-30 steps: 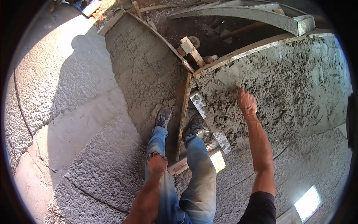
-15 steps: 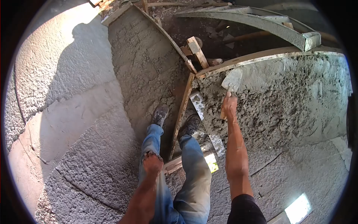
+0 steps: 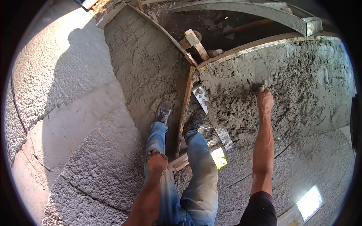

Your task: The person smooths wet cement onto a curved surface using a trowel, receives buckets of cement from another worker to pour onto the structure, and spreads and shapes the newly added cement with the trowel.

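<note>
Trowel [image 3: 263,72], one: judged light, stiff, blade [image 3: 263,67] likely slick; handle [image 3: 265,82] best place to hold. Blade looked flat, grey, mortar-smeared, close in colour to surroundings. Location: two o'clock, on wet mortar [image 3: 235,107], coarsely clumped nearby. Right hand [image 3: 266,101], two o'clock: clamped round handle. Left hand [image 3: 157,162], seven o'clock: rested on jeans [image 3: 156,140]; finger closure could not be told. Mottled strip [image 3: 224,138]: four o'clock. Curved form board [image 3: 260,44]: between one and two o'clock.
</note>
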`<state>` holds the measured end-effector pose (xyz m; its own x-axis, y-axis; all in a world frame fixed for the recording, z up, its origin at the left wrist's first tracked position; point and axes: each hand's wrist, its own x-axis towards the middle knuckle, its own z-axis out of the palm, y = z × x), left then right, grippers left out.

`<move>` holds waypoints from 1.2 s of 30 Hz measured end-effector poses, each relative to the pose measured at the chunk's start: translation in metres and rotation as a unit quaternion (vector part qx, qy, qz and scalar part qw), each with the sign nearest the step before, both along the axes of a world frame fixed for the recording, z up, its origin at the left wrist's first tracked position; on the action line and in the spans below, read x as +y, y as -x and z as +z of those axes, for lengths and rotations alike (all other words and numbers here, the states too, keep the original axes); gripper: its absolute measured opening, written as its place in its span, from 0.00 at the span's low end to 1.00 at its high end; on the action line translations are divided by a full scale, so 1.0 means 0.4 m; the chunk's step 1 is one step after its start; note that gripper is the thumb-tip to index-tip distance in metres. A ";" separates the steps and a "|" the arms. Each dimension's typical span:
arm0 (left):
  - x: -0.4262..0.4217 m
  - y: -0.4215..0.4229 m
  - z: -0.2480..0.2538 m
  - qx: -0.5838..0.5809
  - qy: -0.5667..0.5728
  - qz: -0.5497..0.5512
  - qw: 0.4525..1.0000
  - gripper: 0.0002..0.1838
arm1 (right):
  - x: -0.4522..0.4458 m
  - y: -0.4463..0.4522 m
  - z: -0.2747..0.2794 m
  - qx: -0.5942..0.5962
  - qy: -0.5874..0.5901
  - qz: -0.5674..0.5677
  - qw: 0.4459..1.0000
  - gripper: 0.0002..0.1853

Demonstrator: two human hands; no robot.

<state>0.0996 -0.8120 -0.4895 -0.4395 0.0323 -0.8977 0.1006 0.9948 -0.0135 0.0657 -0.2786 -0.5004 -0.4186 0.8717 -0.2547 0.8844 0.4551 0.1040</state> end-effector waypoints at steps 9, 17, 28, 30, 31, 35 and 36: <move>0.005 -0.003 -0.009 0.077 -0.033 -0.023 0.996 0.19 | -0.358 -0.067 -0.156 0.257 0.433 -0.225 0.834 0.24; 0.046 0.047 0.016 0.030 -0.002 -0.091 0.995 0.18 | -0.440 -0.365 -0.293 0.268 0.250 -0.259 0.893 0.26; 0.076 0.046 0.016 0.008 0.037 -0.114 0.993 0.21 | -0.562 -0.351 -0.250 0.149 0.412 -0.153 0.886 0.26; 0.066 0.040 0.006 0.010 0.028 -0.129 0.991 0.22 | -0.499 -0.408 -0.258 0.148 0.385 -0.195 0.890 0.27; 0.066 0.043 -0.001 0.013 0.032 -0.130 0.991 0.22 | -0.459 -0.423 -0.237 0.143 0.372 -0.225 0.889 0.29; 0.075 0.035 -0.001 -0.006 0.051 -0.142 0.988 0.24 | -0.454 -0.603 -0.254 0.115 0.272 -0.222 0.929 0.27; 0.081 0.034 0.007 0.004 0.058 -0.123 0.991 0.23 | -0.464 -0.638 -0.256 0.258 0.281 -0.357 0.853 0.26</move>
<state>0.0861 -0.7798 -0.4867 -0.4386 0.0353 -0.8980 0.3386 0.9321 -0.1287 0.3211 -0.4641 -0.6029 -0.0149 0.7520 -0.6590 0.8189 -0.3689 -0.4396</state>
